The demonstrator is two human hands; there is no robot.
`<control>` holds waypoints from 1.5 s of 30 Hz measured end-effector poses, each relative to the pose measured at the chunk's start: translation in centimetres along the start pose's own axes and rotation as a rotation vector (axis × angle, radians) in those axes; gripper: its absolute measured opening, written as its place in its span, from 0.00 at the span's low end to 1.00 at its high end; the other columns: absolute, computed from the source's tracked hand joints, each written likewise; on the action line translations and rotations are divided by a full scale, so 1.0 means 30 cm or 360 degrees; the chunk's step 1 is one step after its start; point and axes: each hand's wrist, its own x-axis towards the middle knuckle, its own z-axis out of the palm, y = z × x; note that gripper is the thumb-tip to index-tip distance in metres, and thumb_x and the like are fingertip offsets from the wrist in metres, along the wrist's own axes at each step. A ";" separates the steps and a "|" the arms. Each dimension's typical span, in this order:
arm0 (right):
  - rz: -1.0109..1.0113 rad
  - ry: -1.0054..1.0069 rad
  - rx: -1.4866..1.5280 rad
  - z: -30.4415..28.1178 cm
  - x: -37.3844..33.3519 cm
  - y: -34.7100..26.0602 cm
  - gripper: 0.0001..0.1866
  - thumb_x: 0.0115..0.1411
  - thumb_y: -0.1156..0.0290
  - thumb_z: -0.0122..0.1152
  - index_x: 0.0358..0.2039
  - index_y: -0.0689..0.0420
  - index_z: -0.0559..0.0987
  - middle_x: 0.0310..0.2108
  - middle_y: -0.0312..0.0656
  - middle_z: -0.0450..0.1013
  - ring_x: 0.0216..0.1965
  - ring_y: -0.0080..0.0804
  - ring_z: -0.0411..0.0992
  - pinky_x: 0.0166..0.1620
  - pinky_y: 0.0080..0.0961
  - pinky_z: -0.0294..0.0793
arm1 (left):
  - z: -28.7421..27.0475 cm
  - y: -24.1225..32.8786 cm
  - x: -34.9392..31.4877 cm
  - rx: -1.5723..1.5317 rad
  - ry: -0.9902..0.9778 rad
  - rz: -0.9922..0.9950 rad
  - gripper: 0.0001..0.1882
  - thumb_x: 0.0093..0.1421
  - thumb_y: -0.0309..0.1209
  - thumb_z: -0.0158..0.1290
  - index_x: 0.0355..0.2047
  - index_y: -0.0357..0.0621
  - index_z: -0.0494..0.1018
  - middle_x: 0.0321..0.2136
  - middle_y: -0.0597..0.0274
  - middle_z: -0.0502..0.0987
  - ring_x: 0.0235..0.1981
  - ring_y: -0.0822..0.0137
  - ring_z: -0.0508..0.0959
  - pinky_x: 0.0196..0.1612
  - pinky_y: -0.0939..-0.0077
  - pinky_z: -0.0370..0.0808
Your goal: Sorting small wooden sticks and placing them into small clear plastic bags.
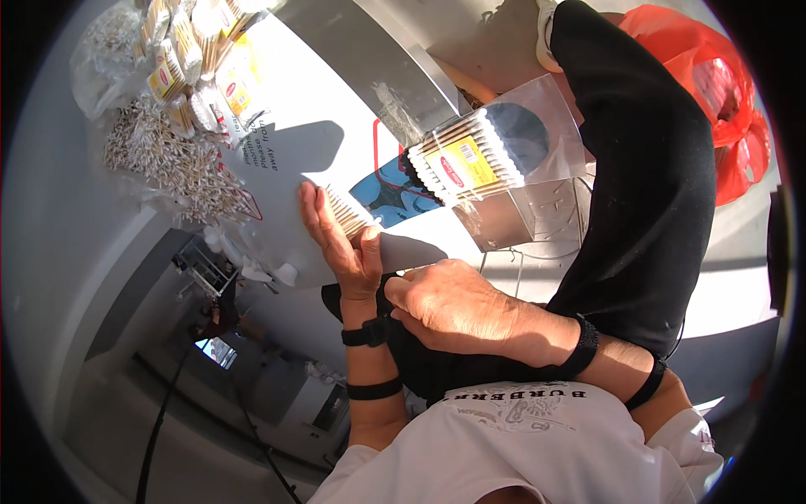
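Clock positions are read from the centre of my remote head view, with 12 o'clock at the top. Nearest to me, at 5 o'clock, is a white shirt (520,449). Each forearm carries 2 black bands (581,346). The right hand (457,307), at 4 o'clock, has curled fingers; its fingertips are hidden, so I cannot tell whether this grip is closed or holds anything. The left hand (344,252), at 9 o'clock, has its grip narrowed on a row of cotton swabs (346,212); the fingers lie along the row's 9 o'clock side and the thumb at its 5 o'clock end. At 1 o'clock, apart from both hands, I see a flat swab bundle (466,160) with a yellow label; a clear bag (554,139) extends from its 3 o'clock side. Farther across the white bench (311,88), at 10 o'clock, lies a loose swab pile (164,164), with labelled packs (189,59) beside it. A black trouser leg (638,168) and, beyond it, a red bag (705,50) occupy 2 o'clock.
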 end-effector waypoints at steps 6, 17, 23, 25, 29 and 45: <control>0.0000 0.0074 0.0081 0.001 0.006 0.004 0.08 0.52 0.74 0.62 0.27 0.61 0.71 0.26 0.47 0.74 0.29 0.54 0.74 0.31 0.43 0.74 | -0.011 -0.008 -0.008 -0.0006 0.0036 0.0032 0.40 0.64 0.51 0.46 0.65 0.32 0.51 0.66 0.38 0.49 0.67 0.42 0.51 0.67 0.51 0.50; -0.0361 0.1031 0.0881 0.036 0.090 0.072 0.20 0.67 0.72 0.49 0.58 0.62 0.67 0.57 0.47 0.63 0.58 0.37 0.64 0.61 0.31 0.63 | 0.040 0.030 0.011 -0.1206 0.0831 -0.0304 0.36 0.70 0.45 0.39 0.67 0.31 0.43 0.69 0.48 0.45 0.71 0.54 0.44 0.70 0.56 0.39; -0.0445 0.0891 0.0560 0.102 0.145 0.100 0.25 0.69 0.69 0.47 0.65 0.60 0.60 0.67 0.49 0.52 0.68 0.39 0.52 0.67 0.32 0.54 | 0.037 0.029 0.007 -0.1462 0.0989 -0.0374 0.37 0.70 0.49 0.38 0.68 0.33 0.44 0.70 0.51 0.45 0.71 0.58 0.44 0.71 0.57 0.39; -0.0532 0.0961 0.0492 0.109 0.161 0.111 0.25 0.69 0.70 0.47 0.64 0.60 0.60 0.67 0.49 0.51 0.68 0.39 0.51 0.67 0.32 0.52 | 0.049 0.031 0.015 -0.1567 0.1012 -0.0369 0.38 0.70 0.50 0.38 0.68 0.34 0.44 0.70 0.51 0.44 0.71 0.58 0.43 0.71 0.59 0.39; -0.0509 0.0944 0.0421 0.165 0.180 0.105 0.24 0.69 0.71 0.46 0.64 0.60 0.61 0.67 0.49 0.52 0.68 0.37 0.52 0.66 0.32 0.54 | 0.040 0.028 0.022 -0.1678 0.1031 -0.0351 0.38 0.70 0.51 0.37 0.66 0.30 0.45 0.68 0.45 0.47 0.71 0.58 0.45 0.71 0.59 0.41; -0.0637 0.1059 0.0033 0.148 0.358 0.133 0.23 0.71 0.66 0.44 0.62 0.64 0.65 0.66 0.46 0.55 0.67 0.33 0.55 0.68 0.28 0.52 | 0.028 -0.023 0.022 -0.2189 0.0915 -0.0204 0.41 0.69 0.55 0.33 0.68 0.34 0.42 0.69 0.44 0.43 0.71 0.59 0.43 0.71 0.65 0.38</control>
